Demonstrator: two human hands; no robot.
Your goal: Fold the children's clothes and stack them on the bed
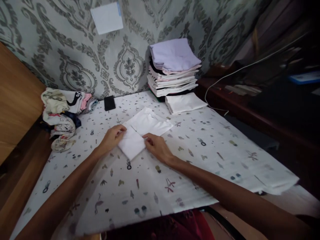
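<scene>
Head view: white garment (150, 124) lies flat on the patterned surface (212, 163), a little left of the middle between its side edges. A narrower folded part, one corner pointing at the near edge, lies toward the person; the wider part spreads behind it, toward the far edge.

Left hand (112, 137): fingers bent, thumb and forefinger close together at the left side of the folded part. Right hand (158, 148): forefinger reaching to the right side of the same part, thumb just beside it, other fingers curled. Both touch the garment; cannot tell whether either has the cloth pinched or merely presses it.

Handling note (judgement): step in hand looks like squaring the fold. Best done with both hands level, drawing the sides gently apart until the crease runs straight, then smoothing outward from the middle. Thin-looking cloth will probably ruck if one side is pulled harder; the ripples in the wider part want flattening first.

Surroundings: tall stack of folded clothes (172, 80) near the far right corner, white folded cloth (186, 102) just in front. Rumpled clothes (62, 123) at the far left corner; flat black object (109, 103) by the far edge.
</scene>
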